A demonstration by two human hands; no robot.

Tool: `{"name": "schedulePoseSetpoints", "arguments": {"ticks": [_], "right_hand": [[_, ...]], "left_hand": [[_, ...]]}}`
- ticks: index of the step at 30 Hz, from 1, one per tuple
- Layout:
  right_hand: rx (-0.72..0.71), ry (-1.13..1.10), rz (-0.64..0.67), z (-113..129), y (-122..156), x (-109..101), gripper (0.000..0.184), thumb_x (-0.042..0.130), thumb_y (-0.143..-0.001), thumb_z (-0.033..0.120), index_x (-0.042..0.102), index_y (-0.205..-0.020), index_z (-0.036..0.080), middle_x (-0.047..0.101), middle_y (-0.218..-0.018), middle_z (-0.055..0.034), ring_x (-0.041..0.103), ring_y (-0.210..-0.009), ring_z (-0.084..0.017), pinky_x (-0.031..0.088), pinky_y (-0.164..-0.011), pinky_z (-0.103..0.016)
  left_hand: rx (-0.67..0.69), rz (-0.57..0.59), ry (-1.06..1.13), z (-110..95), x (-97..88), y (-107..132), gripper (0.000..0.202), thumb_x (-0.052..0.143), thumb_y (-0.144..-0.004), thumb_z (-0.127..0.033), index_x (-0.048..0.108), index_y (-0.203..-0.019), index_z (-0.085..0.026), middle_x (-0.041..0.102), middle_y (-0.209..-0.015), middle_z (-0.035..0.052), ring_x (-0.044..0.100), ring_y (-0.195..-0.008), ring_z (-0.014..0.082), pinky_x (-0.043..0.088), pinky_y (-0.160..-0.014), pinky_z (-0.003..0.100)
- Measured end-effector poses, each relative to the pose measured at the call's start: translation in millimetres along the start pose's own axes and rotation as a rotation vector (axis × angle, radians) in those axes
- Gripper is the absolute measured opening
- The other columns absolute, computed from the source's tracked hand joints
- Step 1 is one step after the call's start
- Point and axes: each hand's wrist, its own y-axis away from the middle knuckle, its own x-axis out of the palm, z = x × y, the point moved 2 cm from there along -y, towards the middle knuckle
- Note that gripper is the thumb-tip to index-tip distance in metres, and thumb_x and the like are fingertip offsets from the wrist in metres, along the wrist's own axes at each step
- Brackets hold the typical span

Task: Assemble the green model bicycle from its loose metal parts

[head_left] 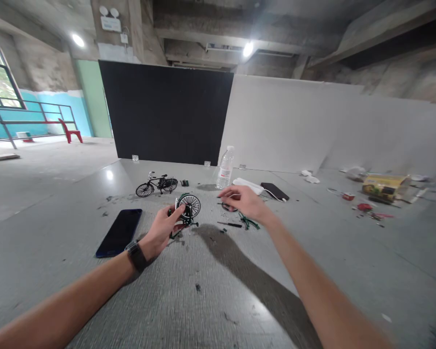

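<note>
My left hand (163, 231), with a dark watch at the wrist, is closed around a partly built green toy bicycle (187, 211) whose spoked wheel stands upright above the grey floor. My right hand (244, 200) hovers to its right with fingers pinched together over small loose parts; what it pinches, if anything, is too small to name. A green frame piece (249, 222) and a thin black tool (229, 224) lie just below that hand. A finished black toy bicycle (157, 185) stands farther back.
A dark phone (119, 232) lies left of my left hand. Behind stand a water bottle (225, 167), a white object and a black phone (274, 191). Scattered boxes and red bits lie at the right. Black and white panels (269, 121) form a wall behind.
</note>
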Motion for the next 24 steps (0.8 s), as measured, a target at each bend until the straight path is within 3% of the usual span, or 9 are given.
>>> {"name": "schedulePoseSetpoints", "arguments": {"ticks": [3,6,12,17,20,24], "right_hand": [[-0.047,-0.183,0.065,14,-4,42,0.024,0.072,-0.08,0.039,0.075,-0.098,0.023,0.073,-0.088,-0.0068,0.068,-0.073,-0.019,0.057,-0.073,-0.037],[-0.016,-0.224,0.015,15,-3,58,0.029,0.074,-0.079,0.042,0.076,-0.101,0.024,0.074,-0.082,-0.0054,0.069,-0.075,-0.02,0.057,-0.077,-0.039],[0.005,-0.394,-0.1,10,-2,62,0.032,0.078,-0.075,0.041,0.075,-0.102,0.023,0.074,-0.088,-0.0059,0.07,-0.079,-0.019,0.058,-0.082,-0.039],[0.044,-0.491,-0.106,9,-3,65,0.028,0.079,-0.075,0.037,0.076,-0.099,0.022,0.075,-0.087,-0.0058,0.07,-0.08,-0.019,0.058,-0.086,-0.039],[0.051,-0.499,-0.152,9,-4,62,0.027,0.078,-0.076,0.036,0.077,-0.098,0.022,0.074,-0.084,-0.0057,0.07,-0.078,-0.019,0.06,-0.084,-0.039],[0.074,-0.459,-0.146,9,-4,59,0.027,0.08,-0.073,0.039,0.076,-0.092,0.019,0.073,-0.078,-0.0063,0.068,-0.07,-0.018,0.06,-0.075,-0.038]], "left_hand": [[0.077,0.017,-0.033,-3,1.1,2,0.042,0.077,-0.074,-0.047,0.066,-0.093,-0.012,0.066,-0.097,0.008,0.061,-0.085,0.0155,0.054,-0.072,0.025],[0.105,0.022,-0.054,-6,2.2,4,0.044,0.075,-0.074,-0.049,0.067,-0.094,-0.012,0.066,-0.099,0.0089,0.061,-0.089,0.0174,0.053,-0.074,0.027],[0.179,0.032,-0.101,-7,3.0,3,0.042,0.073,-0.075,-0.05,0.069,-0.093,-0.012,0.068,-0.095,0.0085,0.062,-0.084,0.0173,0.052,-0.076,0.03],[0.368,-0.017,-0.402,-12,-1.4,0,0.038,0.065,-0.082,-0.05,0.069,-0.084,-0.012,0.063,-0.077,0.0022,0.052,-0.068,0.0133,0.04,-0.062,0.024],[0.41,-0.027,-0.506,-14,-2.7,0,0.038,0.062,-0.085,-0.05,0.069,-0.081,-0.013,0.058,-0.069,-0.0004,0.045,-0.062,0.0122,0.032,-0.056,0.023],[0.461,0.009,-0.538,-15,-2.4,2,0.032,0.062,-0.086,-0.045,0.073,-0.088,-0.015,0.061,-0.071,0.0001,0.046,-0.062,0.0133,0.032,-0.057,0.023]]}}
